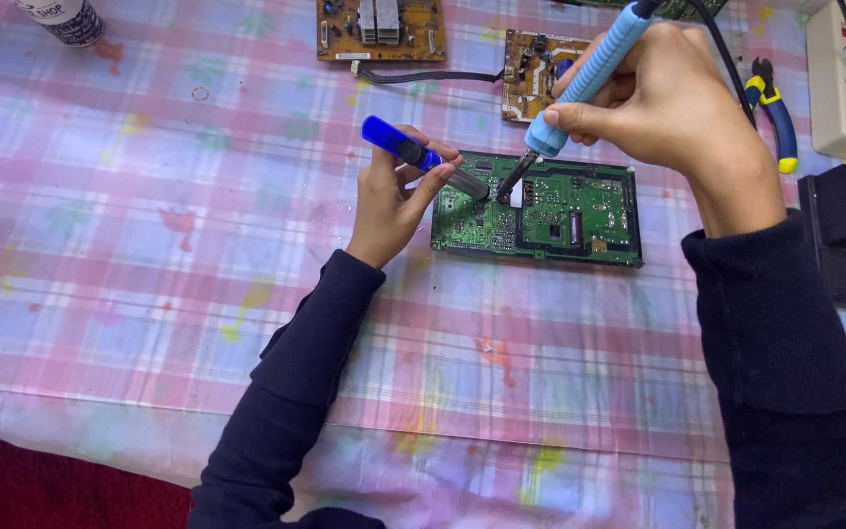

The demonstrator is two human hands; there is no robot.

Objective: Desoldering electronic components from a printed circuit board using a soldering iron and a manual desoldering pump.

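Note:
A green circuit board (580, 220) lies flat on the checked pink tablecloth (149, 245). My right hand (663, 98) grips a light blue soldering iron (589, 73), its dark tip resting on the board's upper left part. My left hand (394, 201) holds a dark blue desoldering pump (413, 152) slanted down, its grey nozzle meeting the board close to the iron's tip. Both arms wear dark sleeves.
Two brown circuit boards (381, 27) (536, 71) lie at the far edge with a black cable between them. Blue and yellow pliers (774, 108), a white power strip (839, 83) and a black box (844, 235) sit at the right. A white container (63, 20) stands top left.

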